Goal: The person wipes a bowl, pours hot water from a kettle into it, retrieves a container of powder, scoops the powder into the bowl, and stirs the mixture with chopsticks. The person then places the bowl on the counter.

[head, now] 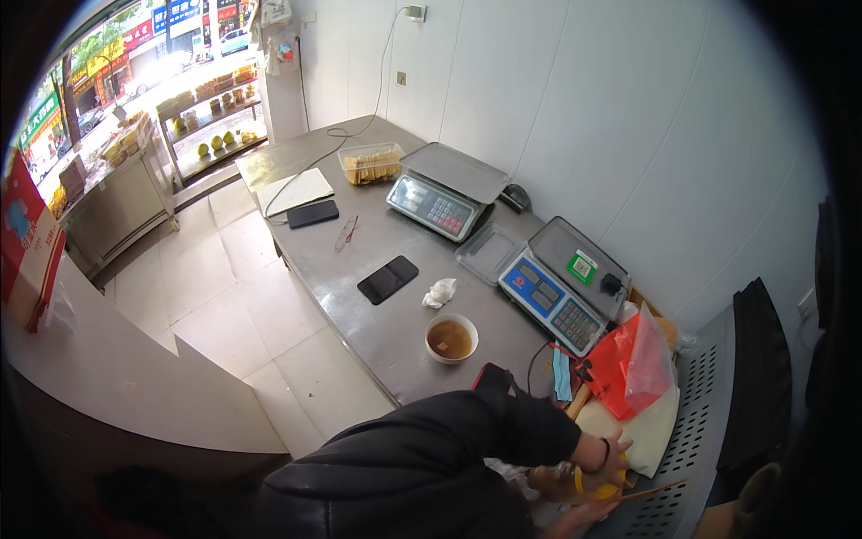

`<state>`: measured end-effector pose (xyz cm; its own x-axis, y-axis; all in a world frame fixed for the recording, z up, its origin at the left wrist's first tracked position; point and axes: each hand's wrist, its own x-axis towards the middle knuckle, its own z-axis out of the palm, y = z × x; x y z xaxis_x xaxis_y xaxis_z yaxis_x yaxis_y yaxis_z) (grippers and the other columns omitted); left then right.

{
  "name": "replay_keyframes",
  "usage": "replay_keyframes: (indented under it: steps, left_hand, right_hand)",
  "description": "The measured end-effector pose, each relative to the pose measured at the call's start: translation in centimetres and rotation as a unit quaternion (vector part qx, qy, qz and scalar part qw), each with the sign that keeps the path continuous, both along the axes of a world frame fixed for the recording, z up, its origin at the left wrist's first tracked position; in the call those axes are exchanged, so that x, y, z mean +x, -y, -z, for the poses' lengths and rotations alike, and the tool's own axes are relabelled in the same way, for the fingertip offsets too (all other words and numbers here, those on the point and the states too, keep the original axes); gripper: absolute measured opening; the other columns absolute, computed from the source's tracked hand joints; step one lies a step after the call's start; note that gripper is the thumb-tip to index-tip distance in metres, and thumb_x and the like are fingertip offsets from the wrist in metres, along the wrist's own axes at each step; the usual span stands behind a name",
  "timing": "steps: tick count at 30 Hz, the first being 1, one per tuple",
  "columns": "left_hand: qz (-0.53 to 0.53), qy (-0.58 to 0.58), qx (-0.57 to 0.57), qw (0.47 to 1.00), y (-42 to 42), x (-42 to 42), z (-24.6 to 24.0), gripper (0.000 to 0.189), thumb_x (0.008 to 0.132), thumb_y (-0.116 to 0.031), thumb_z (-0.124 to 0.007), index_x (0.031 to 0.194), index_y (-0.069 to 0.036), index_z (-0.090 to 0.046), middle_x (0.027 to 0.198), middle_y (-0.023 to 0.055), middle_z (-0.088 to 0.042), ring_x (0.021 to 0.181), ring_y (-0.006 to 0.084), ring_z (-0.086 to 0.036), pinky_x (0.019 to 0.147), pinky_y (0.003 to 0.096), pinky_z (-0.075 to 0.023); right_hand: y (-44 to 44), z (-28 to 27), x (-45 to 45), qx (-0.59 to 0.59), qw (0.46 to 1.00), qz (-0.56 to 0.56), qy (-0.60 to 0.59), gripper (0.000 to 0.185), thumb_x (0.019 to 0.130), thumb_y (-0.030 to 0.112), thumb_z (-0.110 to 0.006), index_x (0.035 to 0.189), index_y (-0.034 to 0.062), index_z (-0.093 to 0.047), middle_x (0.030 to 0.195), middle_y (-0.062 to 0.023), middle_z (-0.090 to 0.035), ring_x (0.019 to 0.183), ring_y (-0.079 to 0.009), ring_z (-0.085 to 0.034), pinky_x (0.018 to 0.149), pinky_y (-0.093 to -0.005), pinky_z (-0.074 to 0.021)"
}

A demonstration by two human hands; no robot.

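Observation:
My left hand [605, 463], with a dark band at its wrist, grips the yellow lid [609, 486] of a jar [553, 484] whose brownish body lies tilted toward me. Just below it, my right hand [584, 516] holds a thin wooden stick [650, 490], possibly chopsticks, pointing to the right. My black sleeve hides part of the tabletop beside the jar. Crumpled clear plastic [513, 471] lies by the jar. Beyond my left hand are a cream-coloured sheet or bag [630, 431] and a red plastic bag [616, 377].
On the steel table [310, 269] stand a white bowl of brown liquid [450, 339], crumpled tissue [440, 293], a black phone [388, 279], two scales [431, 205] and a box of wooden sticks [370, 166]. A perforated grey metal panel [693, 404] rises at the right.

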<state>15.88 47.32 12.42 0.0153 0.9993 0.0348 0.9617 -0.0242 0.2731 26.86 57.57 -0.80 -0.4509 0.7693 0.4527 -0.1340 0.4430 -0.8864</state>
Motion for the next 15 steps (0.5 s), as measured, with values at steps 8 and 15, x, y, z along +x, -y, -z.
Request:
replay_keyframes:
  steps: [8,15]
  left_hand:
    - [0.173,-0.062,0.052,0.982,-0.9,-1.7,2.0,0.058,0.065,-0.05,-0.055,0.113,-0.018,-0.05,0.124,0.0091,-0.039,0.115,0.0396,-0.032,0.082,0.0617,-0.0268]
    - [-0.011,0.015,0.109,0.994,-1.3,1.0,2.1,0.045,0.071,-0.042,-0.051,0.102,-0.011,-0.058,0.119,0.0141,-0.045,0.111,0.0342,-0.037,0.089,0.0569,-0.0239]
  right_hand:
    - [-0.6,0.5,0.1,-0.001,1.0,0.0,-0.003,0.044,0.09,0.031,-0.034,0.119,-0.0021,-0.04,0.113,-0.0173,-0.046,0.101,-0.0256,-0.047,0.087,-0.0351,-0.0381]
    - [-0.5,0.7,0.2,0.0,1.0,-0.002,-0.008,0.045,0.091,0.032,-0.033,0.119,-0.0016,-0.04,0.114,-0.0171,-0.046,0.103,-0.0258,-0.046,0.088,-0.0355,-0.0375]
